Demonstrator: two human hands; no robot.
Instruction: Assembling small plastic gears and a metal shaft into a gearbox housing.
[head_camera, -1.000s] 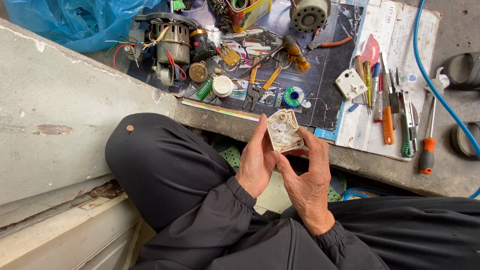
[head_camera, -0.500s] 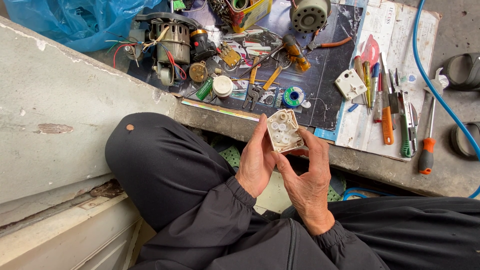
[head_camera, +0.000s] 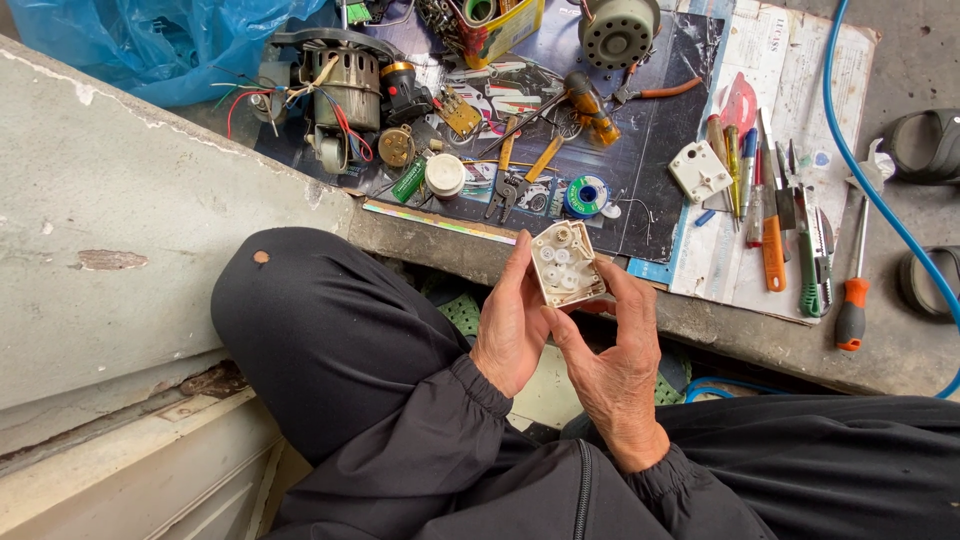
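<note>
While our left hand (head_camera: 512, 325) and right hand (head_camera: 618, 345) pinch the small white gear housing (head_camera: 567, 263) by its edges above our lap, we judge it light, rigid, brittle; pliers (head_camera: 515, 170) and solder spool (head_camera: 585, 195) lie at twelve o'clock.

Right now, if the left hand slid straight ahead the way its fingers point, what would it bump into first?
Probably the blue solder spool on the dark mat; the left hand points up past the white gearbox it holds, though depth is unclear.
</note>
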